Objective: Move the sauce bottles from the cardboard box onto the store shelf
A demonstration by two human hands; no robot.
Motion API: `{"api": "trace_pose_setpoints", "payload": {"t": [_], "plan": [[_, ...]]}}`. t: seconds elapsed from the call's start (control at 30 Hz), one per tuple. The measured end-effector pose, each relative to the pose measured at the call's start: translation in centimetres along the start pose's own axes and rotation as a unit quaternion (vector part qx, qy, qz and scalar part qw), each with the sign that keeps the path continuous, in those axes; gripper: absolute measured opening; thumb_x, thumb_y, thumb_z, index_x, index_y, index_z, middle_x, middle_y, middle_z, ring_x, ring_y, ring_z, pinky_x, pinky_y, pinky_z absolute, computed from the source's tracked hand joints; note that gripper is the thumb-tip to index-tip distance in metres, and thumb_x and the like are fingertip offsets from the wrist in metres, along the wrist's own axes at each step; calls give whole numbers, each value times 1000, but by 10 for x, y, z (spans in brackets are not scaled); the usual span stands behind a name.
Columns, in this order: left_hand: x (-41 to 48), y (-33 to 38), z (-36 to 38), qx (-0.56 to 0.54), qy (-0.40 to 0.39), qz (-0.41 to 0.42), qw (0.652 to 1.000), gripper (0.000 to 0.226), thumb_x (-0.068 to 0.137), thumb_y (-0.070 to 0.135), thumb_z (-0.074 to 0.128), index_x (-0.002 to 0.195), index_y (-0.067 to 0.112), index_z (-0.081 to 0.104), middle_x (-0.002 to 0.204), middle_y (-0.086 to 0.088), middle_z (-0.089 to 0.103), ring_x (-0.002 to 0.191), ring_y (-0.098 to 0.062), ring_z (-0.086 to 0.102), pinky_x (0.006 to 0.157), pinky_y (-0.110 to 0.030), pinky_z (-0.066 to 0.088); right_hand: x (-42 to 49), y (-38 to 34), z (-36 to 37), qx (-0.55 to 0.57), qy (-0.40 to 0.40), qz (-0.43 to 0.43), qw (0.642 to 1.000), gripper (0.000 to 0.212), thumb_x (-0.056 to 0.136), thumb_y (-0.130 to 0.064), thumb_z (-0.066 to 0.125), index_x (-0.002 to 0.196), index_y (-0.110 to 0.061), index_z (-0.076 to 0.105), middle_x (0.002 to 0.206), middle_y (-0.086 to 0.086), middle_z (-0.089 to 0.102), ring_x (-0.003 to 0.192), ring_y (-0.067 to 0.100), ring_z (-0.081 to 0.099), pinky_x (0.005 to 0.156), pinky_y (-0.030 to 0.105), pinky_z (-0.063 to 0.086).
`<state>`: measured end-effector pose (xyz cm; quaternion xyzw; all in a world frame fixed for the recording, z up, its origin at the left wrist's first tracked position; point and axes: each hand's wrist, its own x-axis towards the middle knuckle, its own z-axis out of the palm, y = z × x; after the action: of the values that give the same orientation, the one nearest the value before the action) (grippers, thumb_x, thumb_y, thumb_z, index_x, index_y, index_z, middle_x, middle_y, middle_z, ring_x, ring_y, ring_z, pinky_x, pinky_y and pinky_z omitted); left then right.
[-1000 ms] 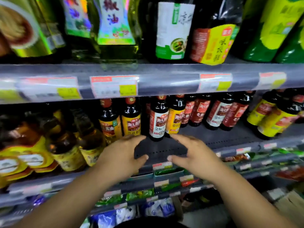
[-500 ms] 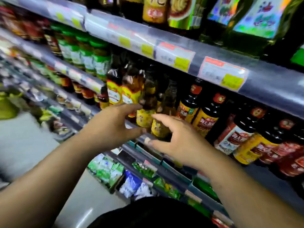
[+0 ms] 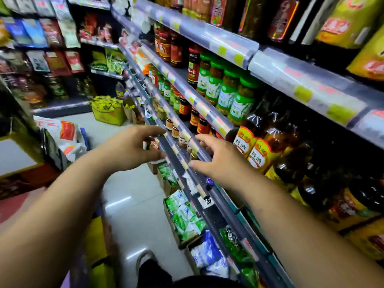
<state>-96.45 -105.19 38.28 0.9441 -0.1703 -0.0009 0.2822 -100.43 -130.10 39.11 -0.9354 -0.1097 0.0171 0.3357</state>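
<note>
Hovering with both hands empty beside the grey metal store shelf.
Spreading loose fingers on left hand and right hand, grasping nothing; amber yellow-labelled sauce bottles standing behind the shelf's front edge.

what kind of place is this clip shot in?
Almost certainly a small grocery store aisle: tiered metal shelves with price-tag strips along their edges, rows of green-lidded jars and sauce bottles, and an open yellow stock carton on the floor.

Green-lidded jars fill a rack above green packets by the floor.
</note>
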Motion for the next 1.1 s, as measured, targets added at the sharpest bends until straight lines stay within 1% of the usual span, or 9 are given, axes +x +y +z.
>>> {"api": "trace_pose_setpoints", "payload": {"t": [0.17,0.3,0.37,0.47,0.57,0.73,0.9,0.97,1.1], "plan": [[35,-64,-26,21,12,-35,999,66,78,35,80,138,26,54,123,0,62,111,-21,61,91,-34,49,79,-20,24,-24,-22,-6,999,75,84,-47,75,151,-35,41,150,-6,51,133,15,51,105,33,44],[69,-124,-52,-4,23,-65,998,65,77,34,81,137,29,55,115,11,57,111,-20,61,93,-39,51,151,-40,46,-26,-39,-4,999,76,85,-46,75,151,-33,41,152,-4,50,137,17,49,109,36,43],[86,-157,-67,-16,40,-74,996,62,78,32,80,135,29,56,113,12,56,111,-22,61,92,-40,51,192,-51,59,-38,-48,-7,998,75,85,-46,74,151,-33,41,152,-4,49,137,18,48,109,36,43],[102,-202,-82,-32,67,-100,992,62,80,32,79,137,28,54,121,6,59,111,-20,60,93,-37,50,248,-72,82,-51,-67,-10,996,75,86,-44,74,152,-32,40,153,-2,49,139,20,47,109,38,44],[108,-245,-97,-54,83,-137,986,65,81,33,78,140,26,51,130,2,59,114,-17,58,98,-38,49,302,-98,114,-61,-95,-29,993,76,86,-43,74,152,-30,40,153,-3,48,136,19,49,106,34,43],[105,-319,-127,-65,116,-214,968,59,81,40,75,136,30,54,127,4,62,112,-14,60,97,-41,50,389,-136,171,-56,-155,-78,983,76,83,-43,77,151,-30,43,149,0,53,135,18,51,105,32,43],[117,-383,-149,-45,180,-298,936,54,84,36,74,135,27,56,125,-1,65,111,-16,62,92,-34,50,495,-164,225,0,-187,-85,979,75,80,-38,81,147,-26,49,141,3,58,125,20,58,102,32,47],[138,-406,-153,-50,189,-315,929,55,85,35,74,136,26,56,128,0,63,112,-16,61,92,-33,49,542,-176,251,5,-201,-97,975,77,79,-38,83,147,-26,49,140,2,58,124,22,59,102,36,48],[204,-454,-166,-45,204,-327,922,56,84,37,73,136,28,55,128,2,63,111,-17,62,94,-37,51,644,-197,292,1,-234,-150,961,79,79,-41,82,148,-28,46,143,2,56,124,23,58,100,35,48]]}}
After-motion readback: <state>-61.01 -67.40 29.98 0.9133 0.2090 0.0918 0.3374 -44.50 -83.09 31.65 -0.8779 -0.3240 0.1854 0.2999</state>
